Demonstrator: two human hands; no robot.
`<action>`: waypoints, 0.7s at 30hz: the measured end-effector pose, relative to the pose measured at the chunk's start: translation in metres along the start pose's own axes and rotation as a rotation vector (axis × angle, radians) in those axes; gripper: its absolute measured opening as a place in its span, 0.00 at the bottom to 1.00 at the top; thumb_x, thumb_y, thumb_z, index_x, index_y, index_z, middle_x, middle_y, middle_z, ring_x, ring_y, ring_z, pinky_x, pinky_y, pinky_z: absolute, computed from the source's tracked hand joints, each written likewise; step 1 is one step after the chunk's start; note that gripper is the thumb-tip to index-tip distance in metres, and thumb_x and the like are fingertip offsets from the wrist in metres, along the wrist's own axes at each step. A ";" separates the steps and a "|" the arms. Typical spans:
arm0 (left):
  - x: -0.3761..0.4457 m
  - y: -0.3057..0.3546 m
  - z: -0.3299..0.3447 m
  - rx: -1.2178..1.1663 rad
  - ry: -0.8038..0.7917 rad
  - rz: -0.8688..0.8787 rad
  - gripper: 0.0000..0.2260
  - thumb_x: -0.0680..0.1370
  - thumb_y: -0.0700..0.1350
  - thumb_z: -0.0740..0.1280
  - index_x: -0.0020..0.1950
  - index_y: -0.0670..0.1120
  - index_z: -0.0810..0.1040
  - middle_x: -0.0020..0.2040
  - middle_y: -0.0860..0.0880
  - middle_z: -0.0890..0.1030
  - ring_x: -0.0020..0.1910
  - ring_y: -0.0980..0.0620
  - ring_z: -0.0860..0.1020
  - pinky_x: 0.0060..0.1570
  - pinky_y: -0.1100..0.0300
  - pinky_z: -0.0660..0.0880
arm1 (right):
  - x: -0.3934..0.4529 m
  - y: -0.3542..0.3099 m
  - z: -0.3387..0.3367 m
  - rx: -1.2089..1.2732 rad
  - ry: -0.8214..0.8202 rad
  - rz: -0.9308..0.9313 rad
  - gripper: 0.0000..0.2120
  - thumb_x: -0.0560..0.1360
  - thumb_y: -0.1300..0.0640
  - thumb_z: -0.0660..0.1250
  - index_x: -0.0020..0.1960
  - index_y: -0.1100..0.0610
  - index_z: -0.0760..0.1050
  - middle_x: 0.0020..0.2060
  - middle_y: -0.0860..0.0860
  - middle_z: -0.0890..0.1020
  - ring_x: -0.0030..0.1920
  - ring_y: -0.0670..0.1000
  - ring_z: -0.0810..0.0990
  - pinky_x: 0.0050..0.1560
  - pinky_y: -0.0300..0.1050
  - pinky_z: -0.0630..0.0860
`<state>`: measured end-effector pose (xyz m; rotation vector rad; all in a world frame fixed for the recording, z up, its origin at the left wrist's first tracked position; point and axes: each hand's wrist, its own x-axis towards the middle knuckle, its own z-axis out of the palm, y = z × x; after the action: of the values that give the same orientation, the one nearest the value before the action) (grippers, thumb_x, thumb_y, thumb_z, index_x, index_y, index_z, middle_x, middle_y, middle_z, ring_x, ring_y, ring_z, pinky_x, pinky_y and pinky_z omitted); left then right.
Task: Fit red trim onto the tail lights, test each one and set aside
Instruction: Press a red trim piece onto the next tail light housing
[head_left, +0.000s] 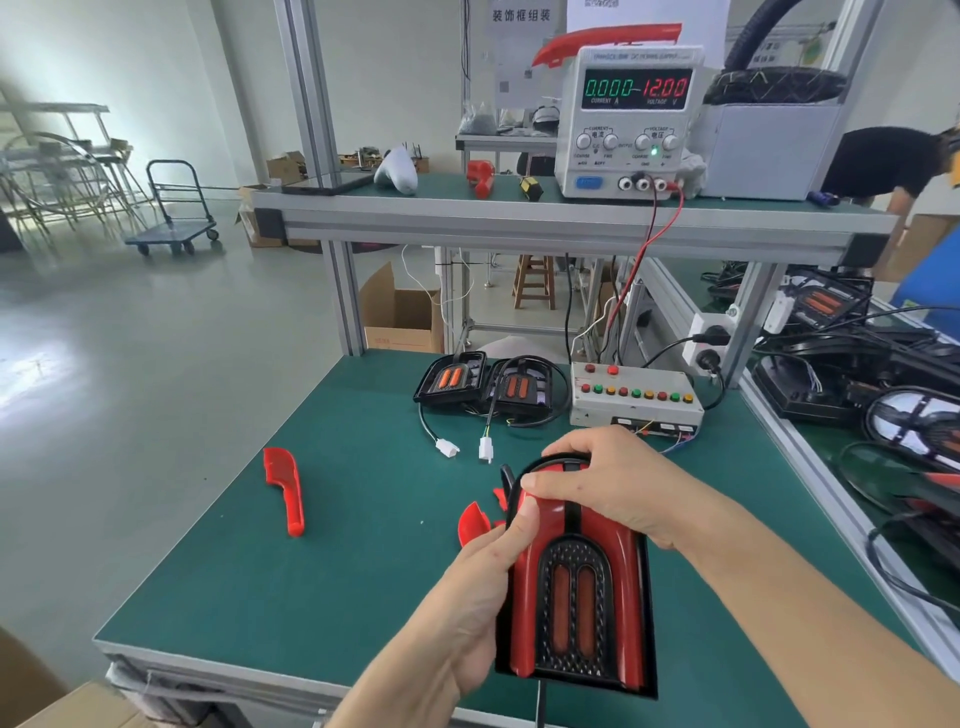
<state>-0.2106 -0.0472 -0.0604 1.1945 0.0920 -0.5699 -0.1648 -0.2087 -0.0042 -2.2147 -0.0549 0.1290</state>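
1. Tail light (574, 603) is sitting low and centre-right in the frame, held above the green bench mat (291, 587), with red trim (545, 525) already lying along both its sides.
2. Left hand (467, 613) is gripping the light's left edge — its thumb is pressing down on the trim near the top.
3. Right hand (613, 488) is curling over the light's upper end, fingers wrapping the rim and thumb bearing on the trim.
4. Loose red trim piece (285, 491) is lying on the mat at left of centre, well apart from the hands; smaller red pieces (472, 522) are sitting just beside the left hand.
5. Two more tail lights (488, 387) are resting mid-frame, touching each other, beside the button test box (636, 397).
6. Power supply (631, 122) on the upper shelf is displaying lit digits.
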 end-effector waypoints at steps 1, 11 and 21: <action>0.000 -0.001 -0.001 0.010 -0.004 0.014 0.26 0.74 0.68 0.68 0.60 0.49 0.85 0.57 0.44 0.86 0.56 0.46 0.85 0.49 0.54 0.82 | 0.000 -0.001 -0.001 -0.004 -0.027 0.004 0.15 0.67 0.41 0.78 0.46 0.50 0.85 0.40 0.44 0.87 0.43 0.44 0.85 0.53 0.48 0.82; 0.003 -0.008 -0.006 0.280 0.083 0.256 0.36 0.74 0.76 0.59 0.46 0.42 0.82 0.38 0.50 0.82 0.36 0.49 0.81 0.39 0.57 0.78 | -0.008 -0.004 0.000 -0.005 -0.004 -0.047 0.22 0.63 0.32 0.74 0.43 0.50 0.83 0.37 0.47 0.87 0.39 0.49 0.86 0.49 0.56 0.84; 0.007 -0.003 -0.012 0.447 0.076 0.243 0.35 0.68 0.81 0.59 0.32 0.48 0.75 0.34 0.44 0.70 0.32 0.45 0.68 0.37 0.54 0.68 | -0.007 0.000 0.001 0.051 0.004 -0.001 0.24 0.61 0.37 0.79 0.39 0.58 0.82 0.35 0.54 0.85 0.30 0.45 0.79 0.36 0.45 0.77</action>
<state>-0.2035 -0.0392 -0.0698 1.6354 -0.1218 -0.3378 -0.1716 -0.2086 -0.0045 -2.1637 -0.0501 0.1240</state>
